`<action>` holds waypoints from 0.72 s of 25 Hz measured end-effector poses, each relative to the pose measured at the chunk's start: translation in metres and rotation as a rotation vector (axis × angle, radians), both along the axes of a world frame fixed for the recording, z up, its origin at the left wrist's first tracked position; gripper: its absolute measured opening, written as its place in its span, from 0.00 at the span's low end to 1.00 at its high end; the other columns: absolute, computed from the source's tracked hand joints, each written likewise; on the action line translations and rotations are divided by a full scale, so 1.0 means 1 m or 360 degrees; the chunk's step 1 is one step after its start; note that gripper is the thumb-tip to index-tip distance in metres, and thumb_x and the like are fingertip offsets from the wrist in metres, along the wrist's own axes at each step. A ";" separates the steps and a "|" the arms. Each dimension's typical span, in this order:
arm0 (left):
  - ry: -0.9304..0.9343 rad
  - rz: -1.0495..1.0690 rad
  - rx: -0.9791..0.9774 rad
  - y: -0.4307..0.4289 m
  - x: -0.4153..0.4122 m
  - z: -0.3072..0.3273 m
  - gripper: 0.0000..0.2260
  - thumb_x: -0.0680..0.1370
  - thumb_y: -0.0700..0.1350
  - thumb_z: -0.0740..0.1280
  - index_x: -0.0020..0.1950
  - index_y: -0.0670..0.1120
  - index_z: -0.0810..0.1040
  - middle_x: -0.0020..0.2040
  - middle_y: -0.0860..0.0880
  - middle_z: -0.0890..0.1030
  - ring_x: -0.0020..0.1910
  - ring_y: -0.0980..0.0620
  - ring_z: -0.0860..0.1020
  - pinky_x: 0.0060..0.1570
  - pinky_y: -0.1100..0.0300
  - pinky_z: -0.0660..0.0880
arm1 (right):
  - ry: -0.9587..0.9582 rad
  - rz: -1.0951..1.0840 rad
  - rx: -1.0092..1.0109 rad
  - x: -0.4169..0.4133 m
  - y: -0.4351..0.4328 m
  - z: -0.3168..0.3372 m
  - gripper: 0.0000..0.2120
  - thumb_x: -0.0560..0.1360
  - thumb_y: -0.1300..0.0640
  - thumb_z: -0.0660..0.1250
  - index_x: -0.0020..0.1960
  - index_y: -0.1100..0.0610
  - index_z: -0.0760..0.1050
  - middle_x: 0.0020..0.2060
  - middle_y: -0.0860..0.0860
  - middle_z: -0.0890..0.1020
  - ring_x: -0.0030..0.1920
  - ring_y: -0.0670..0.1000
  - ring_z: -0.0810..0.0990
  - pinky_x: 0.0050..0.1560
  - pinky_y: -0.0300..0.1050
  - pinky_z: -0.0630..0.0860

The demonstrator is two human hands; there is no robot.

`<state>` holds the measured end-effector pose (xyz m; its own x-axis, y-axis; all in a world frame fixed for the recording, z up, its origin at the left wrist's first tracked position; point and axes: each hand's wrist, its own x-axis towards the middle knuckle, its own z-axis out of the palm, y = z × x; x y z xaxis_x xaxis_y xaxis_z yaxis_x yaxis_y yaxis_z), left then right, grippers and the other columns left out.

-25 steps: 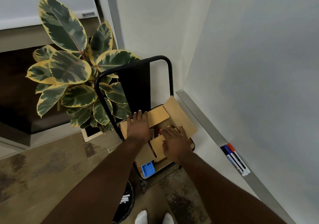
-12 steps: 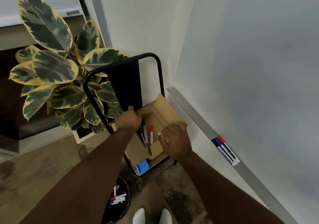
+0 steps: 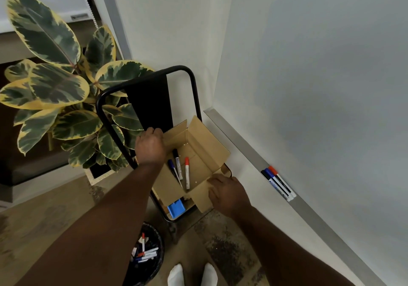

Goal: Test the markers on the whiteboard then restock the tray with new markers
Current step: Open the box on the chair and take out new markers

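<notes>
Cardboard box [image 3: 207, 140] stands open on the seat of a black chair [image 3: 150, 104], with both hands at its flaps. Left hand [image 3: 150, 145]: fingers curled over the far-left flap, gripping it and bending it outward. Right hand [image 3: 227, 194]: fingers bent round the edge of the near-right flap and pinching it; the fingertips are hidden behind the card. Neither hand holds a marker.

Contents on the box floor, between the two hands and nearer the left one:
- black marker [image 3: 177, 164]
- blue marker [image 3: 173, 171]
- red marker [image 3: 187, 172]

All three are capped and lie roughly parallel. Whether the black and blue touch cannot be determined.

Whiteboard [image 3: 331, 87] stands to the right of the right hand. Its tray [image 3: 234, 136] runs along the lower edge. Three tray markers [image 3: 278, 183], capped black, blue and red, lie side by side on it, well apart from the right hand on its outer side.

Waste bin [image 3: 163, 248] sits on the floor under the left forearm, nearer the person than either hand. Several discarded markers [image 3: 145, 252] lie inside.

Assessment:
- The bin contents suggest that testing and rejection are largely complete.
- The supply box is open, so restocking appears to be the step in hand.
- It cannot be told whether the tray markers are fresh stock or ones that passed the test.
- Outstanding, on this evidence: lift the three boxed markers and lay them on the tray beside those already there
</notes>
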<state>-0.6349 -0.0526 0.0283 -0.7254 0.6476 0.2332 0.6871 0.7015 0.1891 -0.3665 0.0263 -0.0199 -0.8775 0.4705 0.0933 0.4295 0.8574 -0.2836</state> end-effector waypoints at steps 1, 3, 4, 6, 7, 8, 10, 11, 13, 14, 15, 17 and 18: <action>-0.0021 -0.0005 -0.0031 -0.001 0.000 -0.002 0.10 0.75 0.36 0.65 0.55 0.41 0.79 0.52 0.41 0.79 0.48 0.40 0.78 0.49 0.47 0.72 | -0.0024 0.0002 -0.0003 -0.001 0.000 -0.001 0.18 0.79 0.46 0.60 0.62 0.53 0.78 0.60 0.51 0.81 0.55 0.52 0.81 0.56 0.50 0.76; -0.0082 -0.0036 -0.0146 -0.001 -0.001 -0.009 0.16 0.74 0.39 0.66 0.62 0.40 0.77 0.57 0.40 0.78 0.55 0.39 0.77 0.54 0.46 0.71 | -0.0122 0.0011 0.0025 -0.004 0.002 -0.004 0.21 0.79 0.43 0.60 0.66 0.53 0.77 0.65 0.51 0.79 0.63 0.54 0.77 0.66 0.56 0.72; -0.0124 -0.0050 -0.0226 -0.002 -0.002 -0.011 0.20 0.73 0.41 0.67 0.65 0.40 0.75 0.61 0.40 0.77 0.59 0.38 0.76 0.57 0.45 0.70 | -0.0170 0.0010 0.0030 -0.005 0.003 -0.006 0.23 0.78 0.42 0.59 0.67 0.52 0.77 0.66 0.51 0.79 0.66 0.55 0.75 0.69 0.59 0.69; -0.0222 -0.0057 -0.0368 -0.001 -0.004 -0.017 0.26 0.74 0.47 0.68 0.71 0.42 0.70 0.68 0.42 0.74 0.66 0.40 0.72 0.63 0.45 0.67 | -0.0228 0.0007 0.0035 -0.008 0.004 -0.009 0.25 0.77 0.40 0.59 0.67 0.52 0.76 0.66 0.51 0.78 0.68 0.55 0.74 0.73 0.60 0.65; -0.0275 -0.0056 -0.0413 0.000 -0.004 -0.019 0.28 0.76 0.49 0.67 0.73 0.42 0.67 0.70 0.42 0.72 0.68 0.40 0.71 0.66 0.45 0.66 | -0.0240 0.0007 0.0039 -0.009 0.005 -0.011 0.25 0.76 0.40 0.60 0.67 0.52 0.77 0.66 0.51 0.79 0.68 0.55 0.74 0.73 0.60 0.65; -0.0329 -0.0054 -0.0434 0.001 -0.005 -0.022 0.29 0.77 0.51 0.66 0.75 0.42 0.64 0.71 0.42 0.71 0.69 0.40 0.70 0.67 0.46 0.64 | -0.0242 0.0008 0.0038 -0.011 0.005 -0.012 0.25 0.76 0.40 0.61 0.66 0.52 0.77 0.65 0.51 0.79 0.68 0.55 0.74 0.73 0.61 0.65; -0.0416 -0.0049 -0.0478 0.002 -0.005 -0.025 0.31 0.78 0.52 0.64 0.77 0.43 0.59 0.71 0.41 0.71 0.70 0.40 0.70 0.69 0.46 0.62 | -0.0239 0.0007 0.0016 -0.015 0.006 -0.015 0.24 0.74 0.41 0.65 0.65 0.52 0.77 0.64 0.51 0.80 0.67 0.55 0.76 0.73 0.61 0.66; -0.0449 -0.0059 -0.0516 0.002 -0.007 -0.028 0.31 0.79 0.52 0.64 0.78 0.43 0.58 0.71 0.41 0.71 0.69 0.40 0.70 0.69 0.46 0.62 | -0.0246 0.0009 0.0011 -0.017 0.007 -0.018 0.24 0.74 0.42 0.68 0.65 0.53 0.77 0.63 0.51 0.80 0.66 0.55 0.76 0.73 0.60 0.65; -0.0518 -0.0107 -0.0560 0.001 -0.010 -0.036 0.31 0.79 0.49 0.64 0.78 0.43 0.57 0.71 0.40 0.70 0.68 0.39 0.71 0.70 0.46 0.64 | -0.0262 0.0019 0.0012 -0.021 0.008 -0.021 0.23 0.73 0.45 0.72 0.64 0.53 0.78 0.62 0.51 0.81 0.65 0.55 0.77 0.73 0.58 0.65; -0.0563 -0.0128 -0.0562 0.001 -0.012 -0.040 0.31 0.79 0.48 0.65 0.79 0.43 0.57 0.71 0.40 0.70 0.68 0.39 0.71 0.70 0.46 0.65 | -0.0267 0.0021 0.0014 -0.023 0.009 -0.023 0.22 0.72 0.46 0.73 0.64 0.53 0.78 0.61 0.50 0.81 0.65 0.55 0.77 0.73 0.58 0.64; -0.0608 -0.0139 -0.0546 0.000 -0.013 -0.043 0.31 0.78 0.46 0.65 0.79 0.43 0.56 0.72 0.40 0.69 0.68 0.40 0.71 0.70 0.47 0.65 | -0.0272 0.0024 0.0013 -0.025 0.009 -0.023 0.22 0.72 0.46 0.74 0.62 0.52 0.79 0.60 0.50 0.81 0.64 0.55 0.77 0.73 0.57 0.65; -0.0648 -0.0150 -0.0496 -0.001 -0.013 -0.047 0.31 0.79 0.44 0.65 0.79 0.42 0.56 0.73 0.40 0.68 0.69 0.40 0.70 0.70 0.48 0.64 | -0.0285 0.0023 0.0011 -0.029 0.010 -0.022 0.20 0.71 0.46 0.75 0.60 0.52 0.80 0.57 0.50 0.82 0.62 0.55 0.78 0.71 0.58 0.67; -0.0650 -0.0158 -0.0476 -0.002 -0.012 -0.048 0.30 0.79 0.44 0.64 0.79 0.42 0.56 0.73 0.40 0.68 0.70 0.39 0.69 0.70 0.48 0.64 | -0.0290 0.0013 0.0011 -0.030 0.009 -0.020 0.20 0.71 0.45 0.74 0.59 0.52 0.80 0.56 0.50 0.83 0.61 0.55 0.79 0.71 0.58 0.67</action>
